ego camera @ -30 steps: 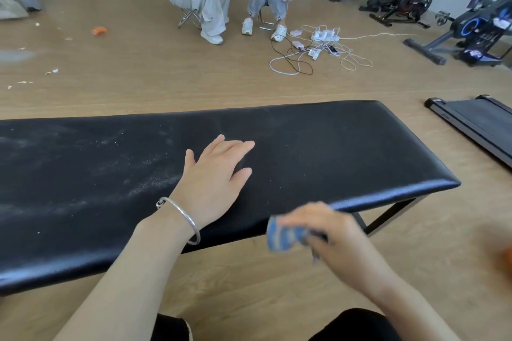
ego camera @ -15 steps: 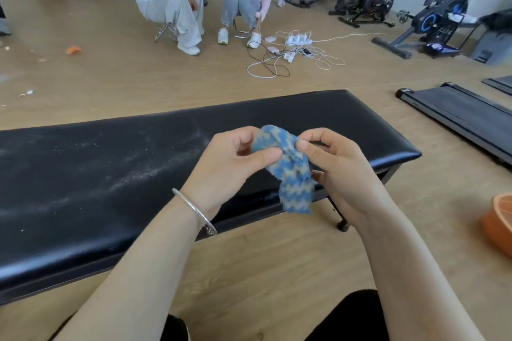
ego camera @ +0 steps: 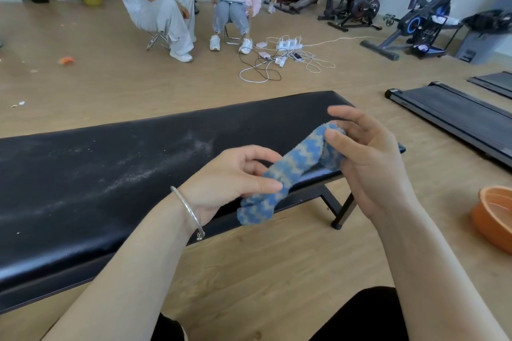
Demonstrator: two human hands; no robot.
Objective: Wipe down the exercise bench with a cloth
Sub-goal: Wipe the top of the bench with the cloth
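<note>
A long black padded exercise bench [ego camera: 116,180] runs across the view, with pale dust streaked along its top. Above the bench's right end I hold a blue and beige patterned cloth [ego camera: 293,169], stretched slantwise between both hands. My left hand [ego camera: 235,177], with a silver bangle at the wrist, pinches the cloth's lower part between thumb and fingers. My right hand [ego camera: 365,152] grips the upper end, its index finger raised. The cloth's lower tail hangs free in front of the bench edge.
An orange basin [ego camera: 493,219] stands on the wooden floor at the right. A flat black treadmill [ego camera: 457,116] lies beyond the bench's right end. Two people sit on stools behind, near a tangle of cables [ego camera: 279,61]. Exercise bikes [ego camera: 415,19] stand at the back right.
My left hand left the bench top and joined my right hand on the cloth. Both hands have since drawn apart, pulling the bunched cloth out lengthwise.
</note>
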